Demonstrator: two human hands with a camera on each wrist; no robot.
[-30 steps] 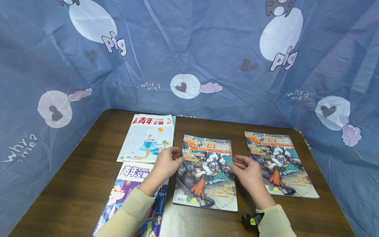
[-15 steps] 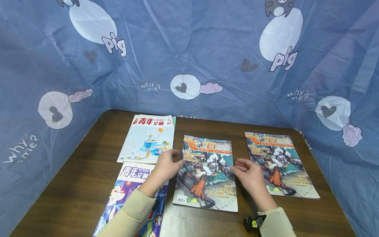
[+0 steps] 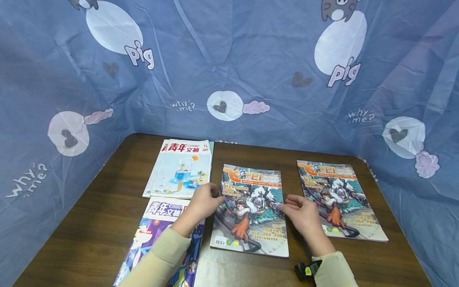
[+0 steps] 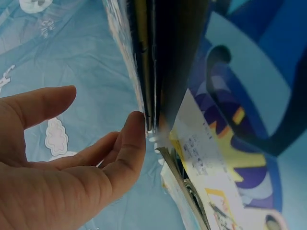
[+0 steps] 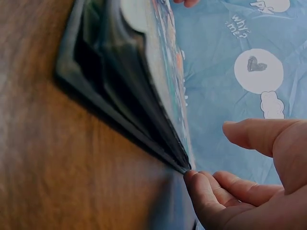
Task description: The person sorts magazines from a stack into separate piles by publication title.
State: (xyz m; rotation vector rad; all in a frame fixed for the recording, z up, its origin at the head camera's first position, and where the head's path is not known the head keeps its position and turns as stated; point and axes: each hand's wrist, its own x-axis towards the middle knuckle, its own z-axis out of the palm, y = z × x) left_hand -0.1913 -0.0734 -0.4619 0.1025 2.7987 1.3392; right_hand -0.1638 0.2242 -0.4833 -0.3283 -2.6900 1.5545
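Fingers (image 5: 200, 190) touching edges of glossy rectangular magazine (image 3: 250, 209).

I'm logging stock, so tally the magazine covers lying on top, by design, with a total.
Orange-titled FEI covers: 2
Pale cover with a red title: 1
Purple cover: 1
Total: 4, top covers only

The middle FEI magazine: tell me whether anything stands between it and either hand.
Nothing visible: the left hand is at the left edge of the middle FEI magazine, the right hand at its right edge. The other FEI magazine lies on the right hand's outer side, not between.
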